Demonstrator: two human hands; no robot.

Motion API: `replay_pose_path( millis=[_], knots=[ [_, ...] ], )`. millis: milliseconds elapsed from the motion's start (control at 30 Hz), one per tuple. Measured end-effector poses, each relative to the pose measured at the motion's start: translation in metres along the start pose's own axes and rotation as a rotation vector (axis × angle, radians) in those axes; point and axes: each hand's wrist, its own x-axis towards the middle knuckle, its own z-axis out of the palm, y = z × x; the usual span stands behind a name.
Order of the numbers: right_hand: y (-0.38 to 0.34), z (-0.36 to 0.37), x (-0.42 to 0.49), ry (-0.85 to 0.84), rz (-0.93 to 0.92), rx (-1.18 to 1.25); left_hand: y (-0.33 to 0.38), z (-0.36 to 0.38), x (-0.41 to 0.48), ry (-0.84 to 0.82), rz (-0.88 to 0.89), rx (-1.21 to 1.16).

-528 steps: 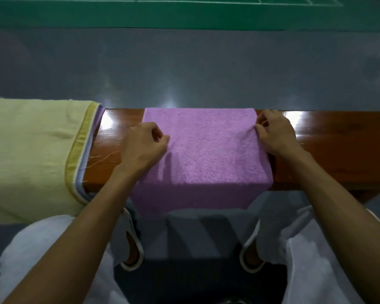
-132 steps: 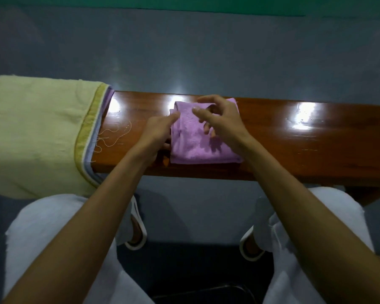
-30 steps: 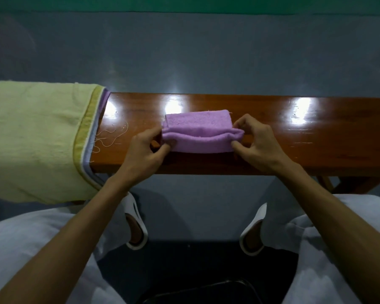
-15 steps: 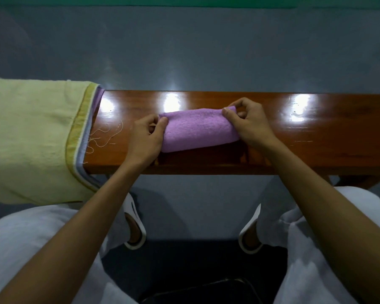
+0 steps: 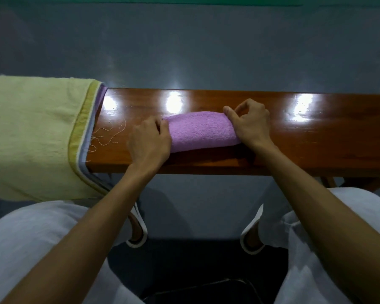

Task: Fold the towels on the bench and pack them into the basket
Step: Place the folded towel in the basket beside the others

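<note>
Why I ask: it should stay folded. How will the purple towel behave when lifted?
Probably floppy: the purple towel is soft terry, and the left hand and right hand grip its ends. Likely light, being small; it may unfold if lifted by one end.

No readable text, labels or numbers.

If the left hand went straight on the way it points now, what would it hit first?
The purple towel: the left hand grips its left end and points into the roll. Past that, apparently only the bench top.
</note>
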Motion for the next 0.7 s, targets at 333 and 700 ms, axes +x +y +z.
replay_pose_path(
  millis=[333, 700],
  knots=[
    [-0.005, -0.001, -0.009, 0.168, -0.016, 0.086, 0.018, 0.014, -0.03, -0.11, 0.616, 0.243],
    [0.005, 0.012, -0.047, -0.257, -0.687, -0.298, -0.001, 0.022, -0.02, -0.209, 0.521, 0.298]
  ],
)
